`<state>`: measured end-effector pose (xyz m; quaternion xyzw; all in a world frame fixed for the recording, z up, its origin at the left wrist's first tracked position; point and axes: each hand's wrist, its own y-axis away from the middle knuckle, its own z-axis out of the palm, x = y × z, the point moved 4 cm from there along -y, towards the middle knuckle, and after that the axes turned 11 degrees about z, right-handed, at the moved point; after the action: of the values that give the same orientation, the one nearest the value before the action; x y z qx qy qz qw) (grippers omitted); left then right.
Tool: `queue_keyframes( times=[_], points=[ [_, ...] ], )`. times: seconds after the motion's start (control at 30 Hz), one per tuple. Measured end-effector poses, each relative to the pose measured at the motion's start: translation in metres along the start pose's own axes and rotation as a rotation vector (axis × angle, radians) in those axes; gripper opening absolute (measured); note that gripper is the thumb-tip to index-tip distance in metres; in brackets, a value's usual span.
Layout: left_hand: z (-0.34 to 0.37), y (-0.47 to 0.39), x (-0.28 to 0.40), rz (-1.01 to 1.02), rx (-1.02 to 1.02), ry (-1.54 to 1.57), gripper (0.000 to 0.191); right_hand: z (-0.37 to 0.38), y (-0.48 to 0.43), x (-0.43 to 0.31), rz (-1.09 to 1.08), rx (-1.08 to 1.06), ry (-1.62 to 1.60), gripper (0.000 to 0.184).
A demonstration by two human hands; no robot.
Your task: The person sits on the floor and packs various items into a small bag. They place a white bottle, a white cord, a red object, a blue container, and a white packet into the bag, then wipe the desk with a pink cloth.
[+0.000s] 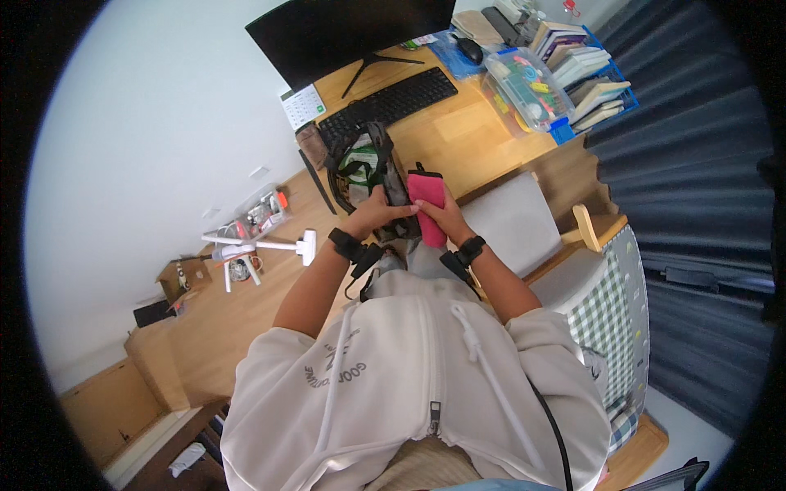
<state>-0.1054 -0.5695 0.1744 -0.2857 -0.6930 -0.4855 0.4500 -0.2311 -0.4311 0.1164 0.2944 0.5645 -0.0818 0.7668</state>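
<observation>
An open dark tote bag (398,184) with black handles stands against the front edge of the desk. Inside it, a green and white packet (362,161) shows. My left hand (376,213) is on the bag's near side, its fingers at the rim and partly out of sight; its thumb points toward the pink pouch. Just right of the bag, my right hand (451,216) holds a long pink pouch (428,202) with a black top edge, thumb across its front. A black band is strapped round each wrist.
On the wooden desk (473,135) are a black keyboard (405,101), a monitor (356,37), a calculator (303,105), a brown pouch (312,146), a clear box (529,92) and books in a blue rack (592,80). A chair (513,221) stands right; a white stick vacuum (276,244) lies left.
</observation>
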Motion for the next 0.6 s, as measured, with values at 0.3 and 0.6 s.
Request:
queue_keyframes(
  times=[0.3, 0.6],
  points=[
    [0.011, -0.001, -0.013, 0.093, -0.045, 0.081, 0.057, -0.008, 0.017, 0.037, 0.034, 0.059, 0.112, 0.056],
    [0.015, 0.0, 0.0, 0.115, 0.045, -0.025, 0.047, -0.017, 0.003, 0.096, 0.094, 0.056, 0.064, 0.057]
  ],
)
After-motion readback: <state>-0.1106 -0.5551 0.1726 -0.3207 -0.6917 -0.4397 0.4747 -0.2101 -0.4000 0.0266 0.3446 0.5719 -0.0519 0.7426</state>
